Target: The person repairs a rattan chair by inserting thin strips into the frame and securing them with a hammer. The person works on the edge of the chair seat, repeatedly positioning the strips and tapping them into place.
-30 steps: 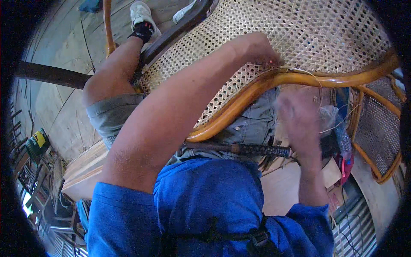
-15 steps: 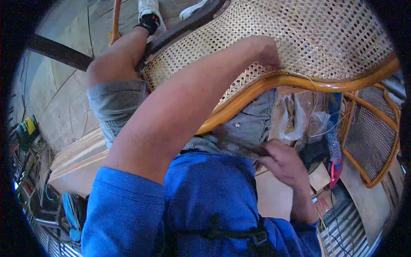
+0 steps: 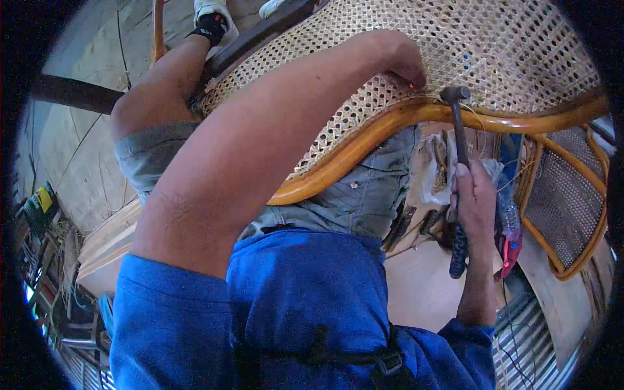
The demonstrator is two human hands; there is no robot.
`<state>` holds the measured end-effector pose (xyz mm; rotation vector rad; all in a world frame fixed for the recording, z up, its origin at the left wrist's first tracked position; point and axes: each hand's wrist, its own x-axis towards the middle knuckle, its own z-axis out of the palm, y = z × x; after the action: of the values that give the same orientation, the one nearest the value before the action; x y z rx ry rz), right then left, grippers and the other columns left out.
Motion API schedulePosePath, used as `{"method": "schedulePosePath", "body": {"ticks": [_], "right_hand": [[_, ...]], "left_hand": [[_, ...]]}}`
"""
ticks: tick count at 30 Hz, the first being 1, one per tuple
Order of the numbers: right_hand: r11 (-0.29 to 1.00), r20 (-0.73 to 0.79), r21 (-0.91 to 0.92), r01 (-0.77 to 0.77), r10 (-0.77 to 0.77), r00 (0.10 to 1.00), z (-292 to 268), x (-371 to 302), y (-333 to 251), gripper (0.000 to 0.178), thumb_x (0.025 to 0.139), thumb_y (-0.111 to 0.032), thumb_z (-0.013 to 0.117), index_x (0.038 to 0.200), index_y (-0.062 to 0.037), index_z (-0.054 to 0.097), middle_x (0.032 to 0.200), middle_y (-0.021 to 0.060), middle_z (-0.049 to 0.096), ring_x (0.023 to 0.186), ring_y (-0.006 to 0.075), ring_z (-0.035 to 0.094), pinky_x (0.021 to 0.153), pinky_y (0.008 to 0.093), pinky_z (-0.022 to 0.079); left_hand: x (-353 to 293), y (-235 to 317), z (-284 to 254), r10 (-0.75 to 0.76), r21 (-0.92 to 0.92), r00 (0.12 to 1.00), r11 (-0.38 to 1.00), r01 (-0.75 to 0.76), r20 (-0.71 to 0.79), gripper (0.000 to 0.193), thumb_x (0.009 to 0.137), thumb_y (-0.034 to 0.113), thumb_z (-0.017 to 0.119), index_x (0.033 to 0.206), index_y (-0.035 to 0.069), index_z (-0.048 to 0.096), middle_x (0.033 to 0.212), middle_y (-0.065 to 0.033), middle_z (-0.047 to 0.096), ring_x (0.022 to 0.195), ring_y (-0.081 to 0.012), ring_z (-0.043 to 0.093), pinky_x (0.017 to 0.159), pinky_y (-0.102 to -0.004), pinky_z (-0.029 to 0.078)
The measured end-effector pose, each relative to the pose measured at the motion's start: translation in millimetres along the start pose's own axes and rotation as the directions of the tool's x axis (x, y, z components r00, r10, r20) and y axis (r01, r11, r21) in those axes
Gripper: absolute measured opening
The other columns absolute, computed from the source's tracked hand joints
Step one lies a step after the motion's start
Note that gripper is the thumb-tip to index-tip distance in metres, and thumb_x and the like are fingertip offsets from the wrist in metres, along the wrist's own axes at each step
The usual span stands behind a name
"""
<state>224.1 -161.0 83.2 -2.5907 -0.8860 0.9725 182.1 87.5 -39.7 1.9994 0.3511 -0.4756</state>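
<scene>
My right hand (image 3: 476, 195) is wrapped round the dark handle of a hammer (image 3: 459, 133), whose metal head is up by the frame's edge. Across my lap lies a seat or back panel of woven cane (image 3: 494, 52), bordered by a curved, glossy orange-brown rattan frame (image 3: 364, 153). My left arm reaches over the weave. My left hand (image 3: 404, 64) is bent down with curled fingers where the cane meets the frame, just left of the hammer head. A small red spot shows at its fingertips; what they hold is mostly hidden. A loose cane strand (image 3: 480, 117) curves near the hammer.
Another rattan-framed woven panel (image 3: 564, 201) stands at the right. Nearer are a clear plastic bag (image 3: 439, 172), a plastic bottle (image 3: 508, 218) and a pink-red object (image 3: 511, 255). Wooden boards (image 3: 107, 244) lie at the left, with a dark beam (image 3: 78, 94) beyond.
My right hand has risen from beside my lap toward the frame, now with the hammer in it. My left hand stays at the cane's edge. The view has shifted slightly.
</scene>
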Motion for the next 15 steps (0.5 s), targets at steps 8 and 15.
{"method": "schedulePosePath", "body": {"ticks": [8,15], "right_hand": [[0.842,-0.114,-0.37,0.393,-0.461,0.88,17,15,10,0.021,0.096,-0.023,0.044,0.102,-0.0054,0.054,0.066,-0.0024,0.043,0.053,0.0044,0.042,0.046,0.0213,0.035],[0.991,-0.098,-0.081,0.109,-0.117,0.988,14,8,2,0.022,0.096,-0.026,0.043,0.097,-0.0059,0.051,0.067,0.0054,0.048,0.058,0.0162,0.047,0.052,0.0293,0.039]], "left_hand": [[-7,15,-11,-0.027,0.056,0.99,0.998,0.019,0.14,0.03,0.074,0.041,0.062,0.069,0.012,0.066,0.068,-0.0008,0.063,0.057,-0.015,0.054,0.056,-0.0335,0.045],[-3,-12,4,0.181,0.083,0.979,0.981,-0.173,-0.09,0.033,0.073,0.035,0.063,0.07,0.002,0.065,0.058,-0.0061,0.059,0.052,-0.0166,0.05,0.051,-0.0373,0.043]]}}
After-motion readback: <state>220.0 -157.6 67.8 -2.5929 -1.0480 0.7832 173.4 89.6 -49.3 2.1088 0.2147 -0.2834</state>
